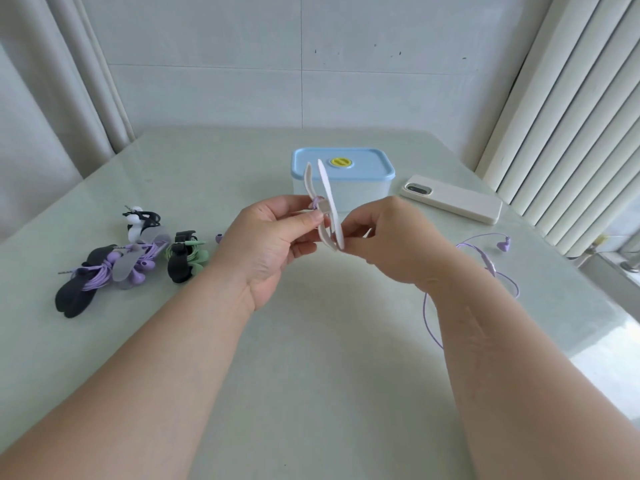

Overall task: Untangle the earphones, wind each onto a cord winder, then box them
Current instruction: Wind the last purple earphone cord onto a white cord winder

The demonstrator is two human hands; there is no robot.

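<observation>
Both hands up over the table [311, 341]: left hand [273, 237] and right hand [384, 237] pinch the white cord winder [329, 206], purple earphone cord [485, 265] trailing right. Winding is just starting; next, I'd say, steady wraps around the middle.

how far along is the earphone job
Done: a few wound sets lie at the left. In hand: left hand and right hand hold the white winder, the purple cord mostly loose on the table. Left: finish winding, then fill the box, its lid on.
</observation>
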